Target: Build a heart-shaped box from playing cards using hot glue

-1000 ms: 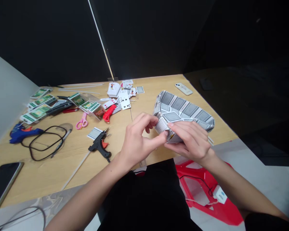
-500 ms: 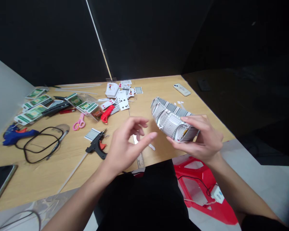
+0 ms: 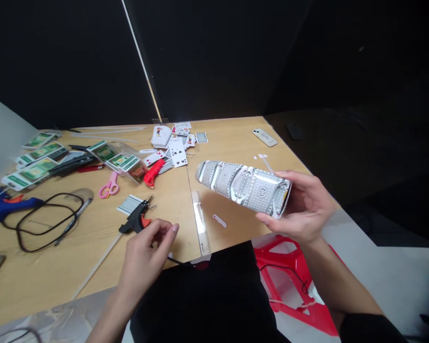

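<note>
My right hand point(image 3: 302, 207) grips a tapered, hollow tube of overlapping grey-and-white patterned playing cards point(image 3: 241, 186), thumb and fingers around its wider end. The tube lies nearly sideways above the table, its narrow end pointing left. My left hand point(image 3: 148, 250) is open, fingers loosely curled and thumb apart, over the handle end of a black hot glue gun point(image 3: 136, 216) with an orange trigger. The gun rests on the table, and the hand hides its lower handle; contact is unclear. A patterned card point(image 3: 129, 205) lies beside the nozzle.
Near the table's front edge lie a clear ruler point(image 3: 201, 226) and a small card scrap point(image 3: 219, 220). Behind are loose playing cards point(image 3: 178, 152), a red-handled tool point(image 3: 153, 173) and pink scissors point(image 3: 109, 186). A blue glue gun point(image 3: 12, 209) and black cable sit left; a phone point(image 3: 264, 137) lies back right.
My left hand has moved away from the card tube, down and left to the black glue gun. My right hand has turned the tube flatter, showing more of its side.
</note>
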`<action>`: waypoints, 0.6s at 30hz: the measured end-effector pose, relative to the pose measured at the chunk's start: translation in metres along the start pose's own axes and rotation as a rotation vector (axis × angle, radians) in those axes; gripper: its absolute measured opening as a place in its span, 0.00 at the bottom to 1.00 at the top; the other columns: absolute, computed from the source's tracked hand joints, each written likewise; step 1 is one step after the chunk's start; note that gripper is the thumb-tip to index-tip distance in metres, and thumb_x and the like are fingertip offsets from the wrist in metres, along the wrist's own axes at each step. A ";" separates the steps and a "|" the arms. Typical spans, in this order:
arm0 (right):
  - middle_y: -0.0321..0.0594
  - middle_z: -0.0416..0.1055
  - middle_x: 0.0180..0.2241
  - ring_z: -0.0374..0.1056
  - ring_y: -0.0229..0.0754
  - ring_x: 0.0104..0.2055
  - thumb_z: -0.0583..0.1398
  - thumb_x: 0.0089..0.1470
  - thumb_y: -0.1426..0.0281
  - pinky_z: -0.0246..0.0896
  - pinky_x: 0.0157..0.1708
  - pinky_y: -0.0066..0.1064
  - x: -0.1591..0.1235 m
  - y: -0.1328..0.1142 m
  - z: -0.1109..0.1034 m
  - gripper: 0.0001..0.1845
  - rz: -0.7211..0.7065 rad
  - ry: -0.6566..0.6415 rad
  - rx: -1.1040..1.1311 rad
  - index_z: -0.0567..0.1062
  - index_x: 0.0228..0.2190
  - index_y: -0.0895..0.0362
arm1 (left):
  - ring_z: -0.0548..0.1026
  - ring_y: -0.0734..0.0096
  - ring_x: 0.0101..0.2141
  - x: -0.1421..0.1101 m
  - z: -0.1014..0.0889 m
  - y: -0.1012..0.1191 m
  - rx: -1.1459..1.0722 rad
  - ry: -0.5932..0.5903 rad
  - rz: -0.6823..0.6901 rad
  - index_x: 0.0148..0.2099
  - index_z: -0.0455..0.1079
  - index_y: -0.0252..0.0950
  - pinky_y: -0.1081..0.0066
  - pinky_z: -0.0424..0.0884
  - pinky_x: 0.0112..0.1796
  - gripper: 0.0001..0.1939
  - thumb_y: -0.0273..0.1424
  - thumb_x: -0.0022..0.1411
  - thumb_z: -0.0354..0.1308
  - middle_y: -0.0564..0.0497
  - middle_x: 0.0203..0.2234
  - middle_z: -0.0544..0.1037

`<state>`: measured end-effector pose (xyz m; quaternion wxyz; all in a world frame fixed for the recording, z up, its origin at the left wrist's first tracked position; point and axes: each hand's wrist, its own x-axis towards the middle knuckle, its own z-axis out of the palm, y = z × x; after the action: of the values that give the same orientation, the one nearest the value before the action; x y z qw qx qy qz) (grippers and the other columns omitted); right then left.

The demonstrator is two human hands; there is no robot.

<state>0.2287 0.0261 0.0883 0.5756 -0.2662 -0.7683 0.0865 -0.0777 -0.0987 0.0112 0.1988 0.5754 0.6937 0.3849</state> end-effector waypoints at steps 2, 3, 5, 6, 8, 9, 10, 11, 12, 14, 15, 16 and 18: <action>0.48 0.83 0.46 0.80 0.57 0.43 0.76 0.56 0.59 0.82 0.36 0.53 0.000 0.005 0.002 0.32 -0.032 -0.016 -0.013 0.77 0.59 0.49 | 0.73 0.71 0.26 0.000 0.002 0.001 0.004 0.008 0.000 0.36 0.74 0.39 0.71 0.67 0.31 0.18 0.47 0.73 0.62 0.55 0.27 0.78; 0.47 0.83 0.47 0.80 0.56 0.44 0.77 0.55 0.61 0.81 0.37 0.53 0.000 0.008 0.003 0.34 -0.062 -0.026 -0.027 0.77 0.60 0.49 | 0.74 0.71 0.26 -0.001 0.003 0.000 0.010 0.014 -0.007 0.37 0.74 0.39 0.71 0.68 0.32 0.18 0.47 0.73 0.61 0.55 0.28 0.79; 0.45 0.84 0.47 0.81 0.55 0.43 0.79 0.51 0.63 0.80 0.38 0.51 0.000 0.014 0.003 0.39 -0.147 -0.053 -0.074 0.76 0.62 0.48 | 0.75 0.69 0.27 -0.002 0.004 -0.004 0.023 0.022 -0.031 0.37 0.75 0.39 0.70 0.68 0.32 0.19 0.48 0.73 0.60 0.54 0.28 0.79; 0.44 0.84 0.47 0.81 0.54 0.43 0.80 0.50 0.64 0.79 0.38 0.50 0.001 0.017 0.004 0.41 -0.195 -0.074 -0.106 0.75 0.63 0.48 | 0.75 0.69 0.27 -0.003 0.003 -0.008 0.026 0.021 -0.045 0.37 0.75 0.39 0.70 0.69 0.32 0.19 0.49 0.74 0.60 0.54 0.28 0.80; 0.42 0.85 0.46 0.82 0.52 0.42 0.80 0.51 0.66 0.77 0.41 0.48 0.001 0.022 0.005 0.43 -0.289 -0.121 -0.183 0.74 0.64 0.48 | 0.76 0.67 0.28 -0.007 0.002 -0.015 0.024 0.010 -0.074 0.38 0.75 0.39 0.70 0.69 0.32 0.20 0.49 0.75 0.58 0.53 0.29 0.80; 0.42 0.86 0.45 0.82 0.51 0.42 0.79 0.53 0.67 0.77 0.42 0.47 0.000 0.025 0.006 0.42 -0.332 -0.144 -0.224 0.73 0.65 0.49 | 0.76 0.67 0.29 -0.009 0.002 -0.018 0.025 0.005 -0.087 0.38 0.75 0.40 0.69 0.69 0.32 0.20 0.49 0.75 0.58 0.53 0.29 0.80; 0.43 0.86 0.45 0.83 0.51 0.42 0.78 0.54 0.68 0.76 0.42 0.45 -0.002 0.028 0.008 0.41 -0.371 -0.164 -0.263 0.72 0.65 0.51 | 0.76 0.67 0.29 -0.011 0.001 -0.021 0.028 0.000 -0.097 0.38 0.75 0.40 0.70 0.69 0.32 0.20 0.49 0.76 0.57 0.53 0.29 0.80; 0.43 0.87 0.44 0.83 0.50 0.42 0.78 0.56 0.69 0.75 0.43 0.44 -0.004 0.031 0.011 0.40 -0.407 -0.179 -0.299 0.72 0.66 0.53 | 0.76 0.67 0.29 -0.013 0.000 -0.023 0.031 -0.003 -0.106 0.39 0.75 0.40 0.70 0.68 0.32 0.20 0.49 0.76 0.57 0.53 0.29 0.80; 0.44 0.87 0.44 0.83 0.49 0.42 0.77 0.57 0.69 0.74 0.43 0.43 -0.008 0.035 0.013 0.39 -0.438 -0.192 -0.331 0.72 0.66 0.54 | 0.75 0.67 0.29 -0.015 0.000 -0.026 0.034 -0.005 -0.112 0.39 0.75 0.40 0.70 0.68 0.31 0.20 0.49 0.76 0.57 0.53 0.29 0.79; 0.44 0.87 0.43 0.83 0.48 0.41 0.75 0.60 0.69 0.73 0.44 0.42 -0.019 0.045 0.020 0.37 -0.484 -0.216 -0.383 0.71 0.66 0.56 | 0.74 0.68 0.28 -0.018 -0.001 -0.029 0.044 0.005 -0.112 0.38 0.74 0.40 0.70 0.67 0.31 0.19 0.49 0.75 0.57 0.54 0.28 0.79; 0.44 0.87 0.43 0.83 0.47 0.41 0.74 0.62 0.68 0.73 0.45 0.42 -0.025 0.050 0.024 0.35 -0.507 -0.233 -0.404 0.71 0.66 0.56 | 0.74 0.68 0.27 -0.019 -0.002 -0.031 0.048 0.013 -0.107 0.38 0.74 0.40 0.70 0.68 0.31 0.19 0.48 0.75 0.57 0.54 0.27 0.78; 0.43 0.87 0.43 0.83 0.47 0.41 0.73 0.63 0.67 0.72 0.45 0.42 -0.031 0.056 0.028 0.34 -0.531 -0.238 -0.415 0.71 0.66 0.56 | 0.74 0.68 0.27 -0.020 -0.002 -0.032 0.053 0.020 -0.101 0.38 0.74 0.40 0.69 0.68 0.32 0.19 0.48 0.75 0.58 0.54 0.27 0.79; 0.42 0.87 0.43 0.82 0.46 0.41 0.72 0.64 0.67 0.70 0.46 0.42 -0.043 0.067 0.035 0.31 -0.562 -0.246 -0.429 0.72 0.64 0.56 | 0.75 0.68 0.28 -0.022 -0.002 -0.035 0.061 0.031 -0.093 0.37 0.74 0.39 0.69 0.68 0.33 0.18 0.47 0.75 0.58 0.54 0.27 0.79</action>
<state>0.2247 0.0669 0.0118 0.4113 -0.1474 -0.8755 -0.2065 -0.0962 -0.1222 -0.0180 0.1880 0.5424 0.7340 0.3630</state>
